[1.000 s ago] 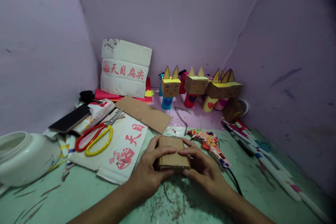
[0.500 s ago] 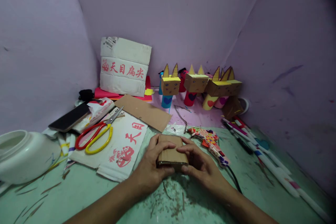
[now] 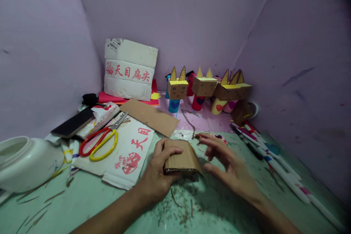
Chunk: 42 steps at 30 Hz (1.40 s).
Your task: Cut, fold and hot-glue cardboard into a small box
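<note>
My left hand (image 3: 161, 166) grips the left side of a small folded cardboard box (image 3: 182, 155) near the middle of the green table, thumb below and fingers on top. The box's right flap slants outward and down. My right hand (image 3: 230, 164) is in the air to the right of the box, fingers apart, holding nothing and slightly blurred. Behind it, a flower-patterned glue gun (image 3: 219, 138) is mostly hidden. Scissors (image 3: 105, 140) with red and yellow handles lie on printed white cardboard (image 3: 134, 153) to the left.
Cardboard-headed figures (image 3: 178, 93) stand at the back, near an upright white cardboard piece (image 3: 131, 69). A brown cardboard strip (image 3: 150, 116), black phone (image 3: 72, 122) and white pot (image 3: 27, 162) are on the left. Pens (image 3: 285, 170) lie at right.
My right hand has let go of the box and moved right, covering most of the glue gun. The box's right flap has sprung outward. My left hand has kept its hold.
</note>
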Motion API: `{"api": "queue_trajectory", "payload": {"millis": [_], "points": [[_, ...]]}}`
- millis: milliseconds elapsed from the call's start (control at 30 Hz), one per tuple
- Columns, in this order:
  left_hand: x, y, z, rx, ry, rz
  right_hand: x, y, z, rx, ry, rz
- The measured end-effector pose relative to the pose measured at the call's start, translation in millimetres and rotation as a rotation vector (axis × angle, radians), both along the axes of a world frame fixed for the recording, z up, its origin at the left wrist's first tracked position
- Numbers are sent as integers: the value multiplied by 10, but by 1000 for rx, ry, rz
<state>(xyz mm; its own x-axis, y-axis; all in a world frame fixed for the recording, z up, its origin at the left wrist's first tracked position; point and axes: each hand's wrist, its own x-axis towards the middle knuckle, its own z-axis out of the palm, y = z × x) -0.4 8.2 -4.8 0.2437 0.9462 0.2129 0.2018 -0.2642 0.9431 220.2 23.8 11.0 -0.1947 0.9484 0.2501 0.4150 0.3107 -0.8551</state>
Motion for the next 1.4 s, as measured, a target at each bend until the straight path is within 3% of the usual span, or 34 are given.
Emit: {"api": "queue_trajectory", "payload": {"millis": [133,267,367,467,600,667,800,900,1067,1400], "points": [[2,2,-21,11,30,53,353,47,83,-37,-379,-445],[1,24,-22,21,39,103,447,78,73,-245,-668,-454],[0,35,-8,35,36,120,366,129,69,-255,-780,-430],[0,41,-3,55,43,130,349,198,28,-250,-612,-402],[2,48,-20,84,48,155,450,221,-76,-368,-12,-374],[7,54,-31,95,50,173,483,178,-88,-322,214,-366],[18,70,-41,107,63,210,434,18,9,-307,419,-203],[24,78,-39,130,62,239,319,-122,85,-390,423,-99],[26,86,-65,214,112,318,116,-323,75,-370,401,-24],[40,69,-108,331,230,404,111,-390,-280,-201,47,141]]}}
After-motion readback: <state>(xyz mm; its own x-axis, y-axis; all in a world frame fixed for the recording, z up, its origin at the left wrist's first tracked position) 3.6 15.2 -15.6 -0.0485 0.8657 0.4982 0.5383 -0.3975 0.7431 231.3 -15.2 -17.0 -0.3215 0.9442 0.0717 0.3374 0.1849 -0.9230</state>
